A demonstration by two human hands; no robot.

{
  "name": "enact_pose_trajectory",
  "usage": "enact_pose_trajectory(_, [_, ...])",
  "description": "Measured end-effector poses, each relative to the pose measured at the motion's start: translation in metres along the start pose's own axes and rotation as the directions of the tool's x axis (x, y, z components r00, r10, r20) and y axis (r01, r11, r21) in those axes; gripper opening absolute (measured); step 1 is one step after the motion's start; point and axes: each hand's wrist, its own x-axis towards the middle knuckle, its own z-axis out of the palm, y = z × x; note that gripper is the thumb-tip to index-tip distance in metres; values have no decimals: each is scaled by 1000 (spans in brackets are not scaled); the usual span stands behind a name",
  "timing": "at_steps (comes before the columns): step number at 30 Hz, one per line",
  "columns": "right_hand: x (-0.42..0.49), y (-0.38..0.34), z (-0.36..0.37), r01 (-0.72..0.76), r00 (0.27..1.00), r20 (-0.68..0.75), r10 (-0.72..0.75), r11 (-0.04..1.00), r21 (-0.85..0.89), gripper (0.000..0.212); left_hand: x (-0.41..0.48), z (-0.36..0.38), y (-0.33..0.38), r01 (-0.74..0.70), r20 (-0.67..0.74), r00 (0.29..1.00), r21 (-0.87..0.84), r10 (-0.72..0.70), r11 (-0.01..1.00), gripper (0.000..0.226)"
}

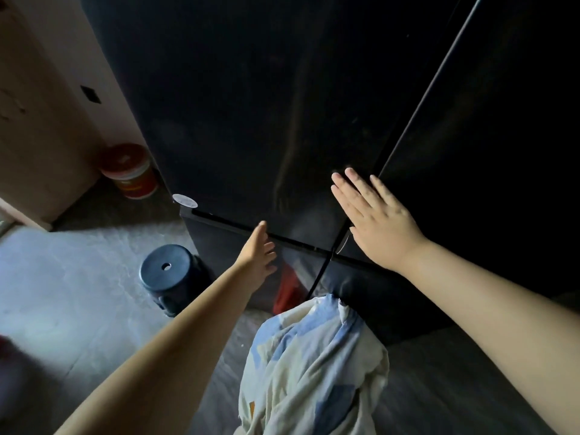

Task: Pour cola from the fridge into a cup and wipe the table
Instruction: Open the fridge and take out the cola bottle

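Both hands are empty at the fridge [251, 105], frame centre: right hand [373, 221] flat, fingers spread, by the vertical door seam; left hand [259, 255] loosely open at the horizontal gap, nearer it.

Fridge [251, 120]: tall, black, glossy-fronted, multi-door unit standing on a grey floor beside a pale wall. Two upper doors meet at a vertical seam right of centre; a horizontal gap divides them from two lower doors. All doors shut. Faint smears and reflections show on the left upper door. A small round pale sticker sits at that door's lower left corner.
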Motion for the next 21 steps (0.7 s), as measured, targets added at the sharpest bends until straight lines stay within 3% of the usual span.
enact_pose_trajectory(1, [0, -1, 2, -10, 1000, -12, 9, 1000, -7, 76, 12, -2, -1, 72, 51, 997, -205, -63, 976, 66])
enact_pose_trajectory(3, [1, -4, 6, -26, 999, -30, 25, 999, -37, 75, 35, -3, -6, 171, 130, 984, -449, -126, 877, 73])
enact_pose_trajectory(7, [4, -9, 6, -30, 999, 14, 30, 999, -45, 77, 67, 4, -20, 235, 187, 971, -650, -148, 722, 74])
enact_pose_trajectory(14, [6, -12, 2, -36, 998, 52, 37, 999, -3, 79, 78, 24, -21, 203, 182, 979, -790, -95, 578, 73])
enact_pose_trajectory(21, [7, -15, -8, -57, 991, 118, 66, 996, -74, 82, 69, 26, -17, 181, 143, 983, -786, -111, 591, 73])
